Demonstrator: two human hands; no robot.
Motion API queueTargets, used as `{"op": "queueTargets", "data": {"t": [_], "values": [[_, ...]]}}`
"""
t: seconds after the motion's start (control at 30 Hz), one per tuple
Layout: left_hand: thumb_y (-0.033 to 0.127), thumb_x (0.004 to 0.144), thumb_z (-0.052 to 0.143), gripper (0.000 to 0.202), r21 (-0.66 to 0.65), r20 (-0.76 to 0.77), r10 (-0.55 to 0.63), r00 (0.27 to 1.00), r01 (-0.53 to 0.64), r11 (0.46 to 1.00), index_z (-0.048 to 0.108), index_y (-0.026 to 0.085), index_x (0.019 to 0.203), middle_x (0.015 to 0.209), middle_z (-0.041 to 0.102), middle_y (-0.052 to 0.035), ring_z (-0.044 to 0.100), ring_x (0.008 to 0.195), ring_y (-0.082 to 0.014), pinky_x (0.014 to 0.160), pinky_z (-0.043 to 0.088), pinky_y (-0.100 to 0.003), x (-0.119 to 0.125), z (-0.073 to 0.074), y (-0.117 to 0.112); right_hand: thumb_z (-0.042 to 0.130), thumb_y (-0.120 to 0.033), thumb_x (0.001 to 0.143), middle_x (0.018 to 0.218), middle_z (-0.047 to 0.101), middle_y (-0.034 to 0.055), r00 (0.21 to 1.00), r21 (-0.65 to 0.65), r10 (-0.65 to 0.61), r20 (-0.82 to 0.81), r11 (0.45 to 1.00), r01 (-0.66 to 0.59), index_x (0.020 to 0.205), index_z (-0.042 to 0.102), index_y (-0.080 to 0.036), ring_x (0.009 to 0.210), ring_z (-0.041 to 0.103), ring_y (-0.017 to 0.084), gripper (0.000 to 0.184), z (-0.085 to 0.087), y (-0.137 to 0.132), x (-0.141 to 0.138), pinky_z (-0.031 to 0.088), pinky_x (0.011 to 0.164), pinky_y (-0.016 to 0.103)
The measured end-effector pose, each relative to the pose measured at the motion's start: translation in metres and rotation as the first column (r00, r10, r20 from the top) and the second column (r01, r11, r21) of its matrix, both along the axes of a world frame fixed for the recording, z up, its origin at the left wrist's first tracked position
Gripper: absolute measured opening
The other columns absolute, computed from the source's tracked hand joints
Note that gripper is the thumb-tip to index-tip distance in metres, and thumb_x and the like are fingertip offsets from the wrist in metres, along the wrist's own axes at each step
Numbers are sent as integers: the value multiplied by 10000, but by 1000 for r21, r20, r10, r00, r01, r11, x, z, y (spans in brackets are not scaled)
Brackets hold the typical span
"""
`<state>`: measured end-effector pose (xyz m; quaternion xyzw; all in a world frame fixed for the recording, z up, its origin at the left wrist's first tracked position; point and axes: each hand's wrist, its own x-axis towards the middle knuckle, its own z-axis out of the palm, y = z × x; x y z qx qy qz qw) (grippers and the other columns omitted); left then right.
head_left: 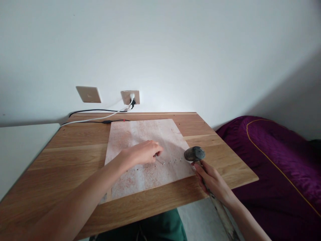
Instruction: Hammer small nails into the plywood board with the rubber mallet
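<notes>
While a white panel [22, 150] fills the far left, the table [62, 157] lies beside it, reaching back to the wall [160, 50]. On that wall is a blank plate [88, 94]; below it, a white cord [87, 119] and black cords [106, 122] run along the table's back, and plugs sit in the socket [124, 97]. The board [140, 134] lies flat on the table, its pale face smudged reddish brown. Dark spots [137, 169] line its nearer part, leading toward the left hand [149, 152], which is curled nearly closed around a thin metal rod [159, 161]. The rod slants down to the right; whether its bright tip touches the board cannot be told. Below the table's front edge show green trousers [173, 221]. Past the tip, small studs [175, 160] continue the line. By the board's right edge is the dark head of the mallet [195, 153]. The right hand [209, 177] has its fingers wrapped around the handle, close under the head. Farthest right, a purple cover [260, 154] with yellow piping bulges beside the table.
</notes>
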<state>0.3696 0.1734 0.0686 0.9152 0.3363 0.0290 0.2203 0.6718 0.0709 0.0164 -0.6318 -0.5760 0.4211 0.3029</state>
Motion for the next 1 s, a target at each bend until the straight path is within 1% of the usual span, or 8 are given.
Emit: {"op": "queueTargets", "data": {"t": [0.1, 0.23, 0.37, 0.43, 0.57, 0.7, 0.83, 1.0], "values": [[-22, 774, 609, 256, -2, 3, -21, 1000, 21, 1000, 686, 188, 899, 935, 716, -40, 627, 800, -167, 704, 437, -287, 0, -3, 3, 477, -766, 930, 500, 502, -103, 1000, -10, -6, 8, 1000, 6, 903, 473, -257, 332, 455, 98, 510, 2, 0, -1, 344, 338, 207], [-17, 839, 580, 297, 58, 148, 26, 989, -35, 998, 721, 191, 997, 1001, 754, -50, 677, 886, -179, 783, 473, -294, -10, -9, 1, 483, -774, 920, 505, 506, -99, 1000, -18, -6, 12, 1000, 6, 883, 466, -260, 337, 457, 98, 516, 5, 0, -2, 350, 342, 210], [94, 937, 630, 150, 58, 366, 88, 926, -118, 991, 742, 194, 951, 913, 747, -33, 692, 866, -180, 800, 500, -306, -23, -10, -18, 476, -760, 936, 502, 514, -92, 1000, -9, -1, 6, 1000, 1, 896, 484, -253, 344, 468, 103, 508, 5, -1, -2, 360, 346, 211], [126, 952, 656, 121, 46, 421, 96, 902, -127, 991, 752, 199, 941, 892, 744, -24, 691, 836, -171, 792, 513, -304, -26, -13, -30, 478, -757, 937, 501, 515, -91, 1000, -7, 2, 2, 1000, -2, 889, 484, -254, 343, 469, 103, 505, 5, -1, -2, 358, 345, 211], [97, 926, 713, 110, 45, 440, 108, 891, -142, 989, 755, 199, 930, 852, 741, -7, 685, 796, -161, 789, 527, -304, -23, -30, -45, 473, -766, 934, 503, 508, -96, 1000, -10, 5, 0, 1000, -5, 899, 482, -254, 340, 471, 103, 514, 5, 0, -2, 360, 347, 212], [74, 906, 744, 127, 67, 456, 119, 882, -167, 984, 748, 198, 937, 854, 741, 1, 682, 800, -161, 808, 529, -312, -20, -45, -48, 494, -764, 925, 516, 496, -103, 1000, -6, -9, -9, 1000, 9, 879, 466, -256, 338, 454, 93, 511, 2, 0, -2, 359, 345, 211], [76, 918, 734, 131, 68, 497, 137, 857, -196, 978, 745, 201, 953, 861, 739, -2, 682, 806, -161, 788, 527, -304, -21, -50, -49, 505, -765, 909, 524, 488, -106, 999, -30, -20, -28, 999, 19, 881, 459, -259, 345, 455, 96, 509, 5, -1, -4, 349, 333, 208], [126, 944, 724, 72, 100, 526, 131, 840, -214, 972, 740, 196, 940, 844, 736, -13, 685, 804, -168, 780, 530, -308, -22, -51, -52, 516, -760, 889, 515, 485, -106, 999, -50, -36, -21, 998, 35, 897, 482, -254, 333, 437, 93, 507, 13, -1, -8, 307, 325, 205]]}}
